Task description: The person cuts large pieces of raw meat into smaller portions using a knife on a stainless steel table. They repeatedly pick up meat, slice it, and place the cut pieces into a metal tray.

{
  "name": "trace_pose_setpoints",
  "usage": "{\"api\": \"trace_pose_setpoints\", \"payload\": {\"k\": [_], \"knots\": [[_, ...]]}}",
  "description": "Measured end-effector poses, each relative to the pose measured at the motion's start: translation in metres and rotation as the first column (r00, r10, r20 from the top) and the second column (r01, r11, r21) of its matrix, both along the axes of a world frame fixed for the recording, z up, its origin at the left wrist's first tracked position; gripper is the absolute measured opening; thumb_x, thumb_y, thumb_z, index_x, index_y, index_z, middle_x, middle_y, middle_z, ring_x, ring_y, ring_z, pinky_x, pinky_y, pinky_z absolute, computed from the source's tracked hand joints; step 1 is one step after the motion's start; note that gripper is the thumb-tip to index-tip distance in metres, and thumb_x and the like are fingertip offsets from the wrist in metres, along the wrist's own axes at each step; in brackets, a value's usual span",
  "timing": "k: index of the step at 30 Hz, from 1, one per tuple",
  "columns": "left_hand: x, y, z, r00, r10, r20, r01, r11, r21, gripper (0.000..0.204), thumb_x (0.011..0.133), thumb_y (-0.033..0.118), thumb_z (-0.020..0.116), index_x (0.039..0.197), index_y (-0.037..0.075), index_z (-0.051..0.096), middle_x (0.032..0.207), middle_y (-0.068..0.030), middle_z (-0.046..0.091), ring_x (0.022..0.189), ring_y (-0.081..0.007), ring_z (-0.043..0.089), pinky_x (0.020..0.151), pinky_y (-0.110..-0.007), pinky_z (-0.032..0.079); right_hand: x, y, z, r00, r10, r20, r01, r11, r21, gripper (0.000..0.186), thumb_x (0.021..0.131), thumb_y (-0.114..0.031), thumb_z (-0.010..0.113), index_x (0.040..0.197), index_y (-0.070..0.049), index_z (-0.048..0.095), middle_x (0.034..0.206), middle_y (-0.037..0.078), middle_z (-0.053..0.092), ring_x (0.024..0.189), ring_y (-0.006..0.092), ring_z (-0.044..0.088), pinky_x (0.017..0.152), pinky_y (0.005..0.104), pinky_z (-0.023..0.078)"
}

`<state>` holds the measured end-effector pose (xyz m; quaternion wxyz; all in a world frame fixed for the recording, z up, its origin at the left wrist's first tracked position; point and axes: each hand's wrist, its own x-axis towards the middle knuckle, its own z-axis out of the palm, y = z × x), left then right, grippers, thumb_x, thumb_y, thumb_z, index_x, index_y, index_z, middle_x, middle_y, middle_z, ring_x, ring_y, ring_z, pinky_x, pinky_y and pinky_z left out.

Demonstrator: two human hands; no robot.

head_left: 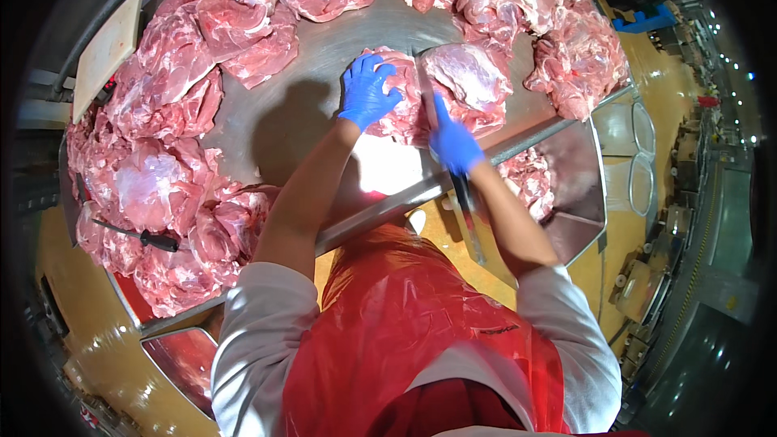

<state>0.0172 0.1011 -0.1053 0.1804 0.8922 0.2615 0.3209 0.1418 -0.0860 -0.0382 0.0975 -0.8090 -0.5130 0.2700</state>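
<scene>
My left hand (369,92), in a blue glove, lies with fingers spread on a slab of raw pink meat (406,123) near the table's front edge. My right hand (456,147), gloved in blue too and smeared by motion, is closed round a knife (428,101). Its blade points away from me and lies between that slab and a rounder cut of meat (471,81) with a pale membrane on top. Most of the handle is hidden inside the right hand.
Raw meat (150,174) is heaped along the left side, with a dark-handled tool (154,240) lying on it. More meat (579,53) sits at the far right. A metal bin (579,186) holding scraps (528,182) stands beyond the table's raised front edge (388,206).
</scene>
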Motion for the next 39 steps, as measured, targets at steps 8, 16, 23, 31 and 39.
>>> {"api": "trace_pose_setpoints", "payload": {"k": [8, 16, 23, 31, 39], "knots": [[0.005, 0.042, 0.046, 0.903, -0.044, -0.427, -0.081, 0.959, -0.270, 0.068, 0.070, 0.045, 0.076, 0.131, 0.022, 0.054, 0.134, -0.0151, 0.049, 0.126, -0.0407, 0.047, 0.100, -0.054, 0.042, -0.038, -0.155, 0.140, 1.000, 0.000, -0.002, -0.001, 0.970, -0.242, 0.087, 0.085, -0.002, 0.054, 0.160, -0.021, 0.014, 0.078, 0.032, 0.063, 0.073, 0.0481, 0.064, 0.069, 0.0551, 0.050], [0.008, 0.025, 0.017, 0.930, -0.002, -0.368, -0.104, 0.958, -0.268, 0.085, 0.066, 0.048, 0.079, 0.141, 0.024, 0.047, 0.138, -0.0199, 0.048, 0.122, -0.0445, 0.050, 0.099, -0.052, 0.048, 0.010, 0.061, 0.034, 0.966, -0.176, -0.189, 0.209, 0.963, 0.171, 0.070, 0.094, -0.016, 0.050, 0.157, -0.011, 0.018, 0.112, 0.036, 0.061, 0.101, 0.0517, 0.061, 0.086, 0.0524, 0.049], [-0.003, 0.014, 0.028, 0.929, 0.077, -0.361, -0.206, 0.920, -0.333, 0.075, 0.073, 0.042, 0.077, 0.138, 0.018, 0.050, 0.140, -0.0149, 0.049, 0.122, -0.0390, 0.052, 0.101, -0.049, 0.047, -0.030, -0.094, 0.031, 0.992, -0.042, -0.121, 0.038, 0.999, -0.031, 0.089, 0.087, -0.003, 0.054, 0.160, -0.018, 0.005, 0.071, 0.029, 0.062, 0.066, 0.0467, 0.060, 0.066, 0.0519, 0.050], [-0.016, 0.015, 0.006, 0.952, 0.119, -0.282, -0.204, 0.934, -0.293, 0.071, 0.074, 0.040, 0.077, 0.135, 0.018, 0.049, 0.135, -0.0167, 0.052, 0.123, -0.0400, 0.052, 0.099, -0.051, 0.047, -0.017, 0.020, 0.058, 0.975, -0.190, -0.114, 0.211, 0.953, 0.217, 0.071, 0.093, -0.015, 0.051, 0.157, -0.016, 0.020, 0.095, 0.034, 0.064, 0.089, 0.0509, 0.063, 0.078, 0.0562, 0.048], [-0.043, 0.024, 0.004, 0.984, 0.023, -0.177, -0.098, 0.898, -0.429, 0.075, 0.075, 0.043, 0.075, 0.138, 0.014, 0.048, 0.135, -0.0198, 0.055, 0.120, -0.0383, 0.056, 0.100, -0.047, 0.047, -0.029, -0.077, 0.051, 0.986, -0.105, -0.131, 0.079, 0.979, -0.190, 0.079, 0.090, -0.011, 0.055, 0.158, -0.018, 0.017, 0.095, 0.032, 0.065, 0.086, 0.0479, 0.065, 0.073, 0.0530, 0.051]]}}
